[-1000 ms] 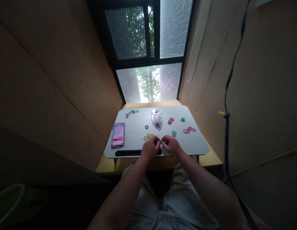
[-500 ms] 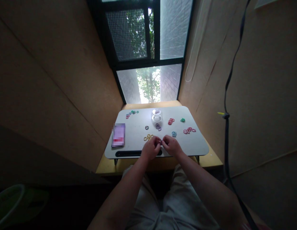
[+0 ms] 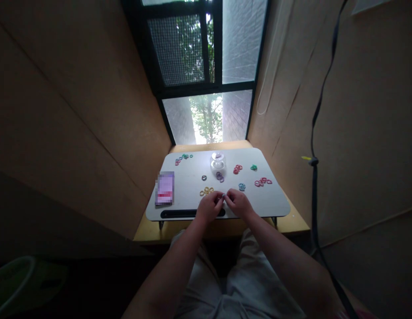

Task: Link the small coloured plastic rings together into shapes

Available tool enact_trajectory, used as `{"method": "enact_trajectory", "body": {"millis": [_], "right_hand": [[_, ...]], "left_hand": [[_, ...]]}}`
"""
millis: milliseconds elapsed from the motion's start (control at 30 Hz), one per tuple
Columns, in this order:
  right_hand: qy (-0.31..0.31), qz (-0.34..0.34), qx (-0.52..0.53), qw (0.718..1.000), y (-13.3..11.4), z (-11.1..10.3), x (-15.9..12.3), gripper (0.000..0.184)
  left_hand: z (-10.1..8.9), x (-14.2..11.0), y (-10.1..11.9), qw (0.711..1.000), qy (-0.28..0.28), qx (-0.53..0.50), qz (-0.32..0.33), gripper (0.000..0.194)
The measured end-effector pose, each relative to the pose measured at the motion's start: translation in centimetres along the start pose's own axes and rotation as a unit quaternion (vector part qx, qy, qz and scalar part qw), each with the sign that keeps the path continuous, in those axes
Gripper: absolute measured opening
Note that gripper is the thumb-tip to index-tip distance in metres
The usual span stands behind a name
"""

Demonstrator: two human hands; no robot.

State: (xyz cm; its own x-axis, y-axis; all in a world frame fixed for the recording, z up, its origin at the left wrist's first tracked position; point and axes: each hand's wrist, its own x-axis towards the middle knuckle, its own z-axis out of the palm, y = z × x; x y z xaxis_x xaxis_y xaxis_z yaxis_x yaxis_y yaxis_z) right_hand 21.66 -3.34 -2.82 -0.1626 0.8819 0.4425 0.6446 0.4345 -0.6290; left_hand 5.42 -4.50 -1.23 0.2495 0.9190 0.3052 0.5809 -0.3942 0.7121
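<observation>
Over the front of a white lap table (image 3: 186,181), my left hand (image 3: 209,207) and my right hand (image 3: 238,203) meet fingertip to fingertip. Both are closed in a pinch around something small and pale, too tiny to name. Yellow rings (image 3: 206,191), like small hair ties, lie just beyond my left hand. Blue rings (image 3: 242,187) are beside my right fingers. Farther back sit purple rings (image 3: 220,177) and a dark ring (image 3: 204,177). Behind the purple ones stands a clear round container (image 3: 218,164).
Red rings (image 3: 237,169), pink rings (image 3: 263,182) and green rings (image 3: 254,167) lie at the right. A mixed cluster (image 3: 182,158) is at the back left. A phone-like blurred rectangle (image 3: 165,188) rests at the left. A dark slot (image 3: 177,214) runs along the front edge. A black strap (image 3: 313,186) hangs at the right.
My hands stay together at the same spot, with the fingertips shifting slightly around the small thing. The rings on the table have not moved; the view has tilted a little.
</observation>
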Motion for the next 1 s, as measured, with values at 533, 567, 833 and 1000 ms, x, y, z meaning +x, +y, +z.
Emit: {"method": "enact_trajectory", "body": {"millis": [533, 567, 833, 1000], "right_hand": [[-0.034, -0.009, 0.063, 0.997, -0.43, -0.36, -0.16, 0.011], [-0.033, -0.009, 0.057, 0.998, -0.42, -0.36, -0.15, 0.009], [-0.032, -0.009, 0.052, 0.998, -0.41, -0.25, -0.28, 0.006], [-0.039, -0.016, 0.075, 0.996, -0.51, -0.49, -0.28, 0.007]], "left_hand": [[0.09, 0.05, -0.05, 0.999, 0.022, 0.013, -0.02, 0.01], [0.12, 0.05, -0.07, 0.999, 0.024, 0.014, -0.022, 0.01], [0.41, 0.1, -0.49, 0.999, 0.034, 0.013, -0.037, 0.01], [0.62, 0.17, -0.7, 0.998, 0.044, 0.02, -0.04, 0.01]]}}
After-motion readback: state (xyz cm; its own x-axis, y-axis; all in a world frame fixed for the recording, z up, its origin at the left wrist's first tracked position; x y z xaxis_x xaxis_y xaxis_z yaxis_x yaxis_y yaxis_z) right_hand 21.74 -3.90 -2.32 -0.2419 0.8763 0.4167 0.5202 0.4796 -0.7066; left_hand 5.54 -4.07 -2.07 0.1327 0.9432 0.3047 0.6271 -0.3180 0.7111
